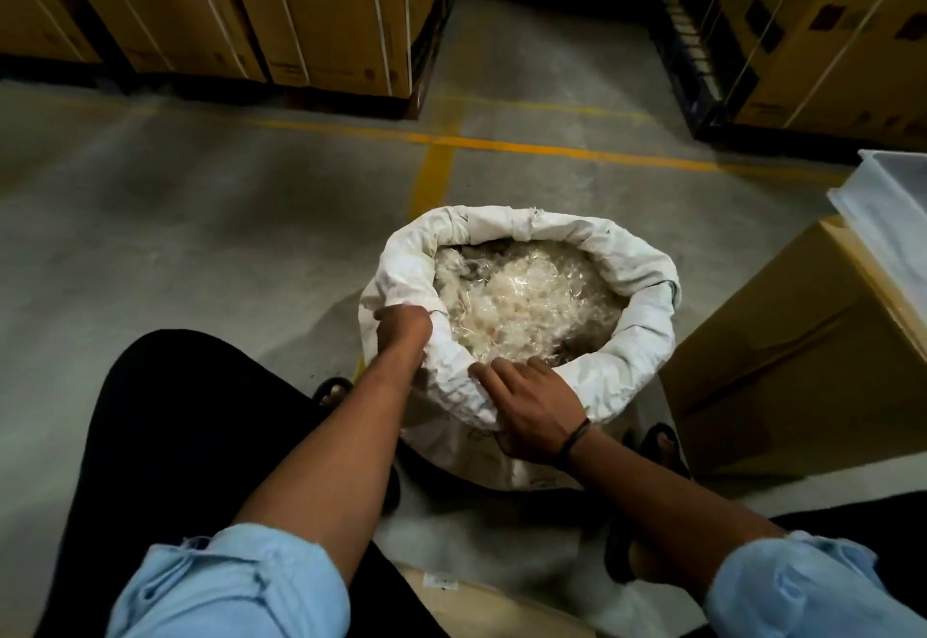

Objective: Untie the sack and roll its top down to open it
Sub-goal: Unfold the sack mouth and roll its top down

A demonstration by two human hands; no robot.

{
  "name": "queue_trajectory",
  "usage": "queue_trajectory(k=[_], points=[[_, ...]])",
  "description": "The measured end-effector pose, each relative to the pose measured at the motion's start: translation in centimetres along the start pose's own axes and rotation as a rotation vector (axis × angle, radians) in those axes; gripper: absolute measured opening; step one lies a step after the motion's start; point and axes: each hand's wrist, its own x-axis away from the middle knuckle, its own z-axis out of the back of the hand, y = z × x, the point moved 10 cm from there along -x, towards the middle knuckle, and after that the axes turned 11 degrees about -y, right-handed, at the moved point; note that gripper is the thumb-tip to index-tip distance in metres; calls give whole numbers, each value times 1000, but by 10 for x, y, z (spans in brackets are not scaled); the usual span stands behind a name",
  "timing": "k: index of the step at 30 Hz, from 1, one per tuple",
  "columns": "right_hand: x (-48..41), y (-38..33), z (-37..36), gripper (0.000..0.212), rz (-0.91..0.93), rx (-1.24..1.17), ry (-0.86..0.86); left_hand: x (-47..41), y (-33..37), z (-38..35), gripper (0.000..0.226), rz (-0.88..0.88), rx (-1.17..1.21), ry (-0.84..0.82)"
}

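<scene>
Sack [647, 336] stands upright on the floor [200, 236] between my knees, on the near side of the yellow line [552, 150]. Its mouth is wide open and its top is turned down into a fat cuff all the way round. I see no tie on it, so I judge the untying done and the rolling close to finished. Pale, stringy stuffing [521, 306] fills it almost to the cuff.

My left hand [401, 329] has its fingers clenched round the cuff at the near left. My right hand [534, 409] grasps the near side, fingers draped over the top of the roll, thumb tucked beneath; a dark band [577, 437] circles that wrist.

To do this turn well, I'd roll both hands outward together, with even pressure, so the cuff comes out level and the loose stuffing doesn't spill over the low near side.

Bare concrete all around. A cardboard box [782, 351] sits just beside the sack on the right, with a white tub [888, 206] on top of it. Strapped cartons [326, 10] are stacked along the far side, well apart from me.
</scene>
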Motion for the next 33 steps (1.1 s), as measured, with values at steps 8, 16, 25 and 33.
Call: queue_trajectory(k=[8,16,25,33], points=[[12,0,-19,85,-24,-102,-141,-6,-29,3,42,237,772,-342],[25,102,29,67,-282,-258,-123,-17,84,65,80,-103,-540,186],[11,255,45,69,-618,-133,-338,-5,159,-83,76,-717,-1389,2],[-74,289,26,65,-633,-246,-315,-70,172,-114,61,-668,-1394,18]])
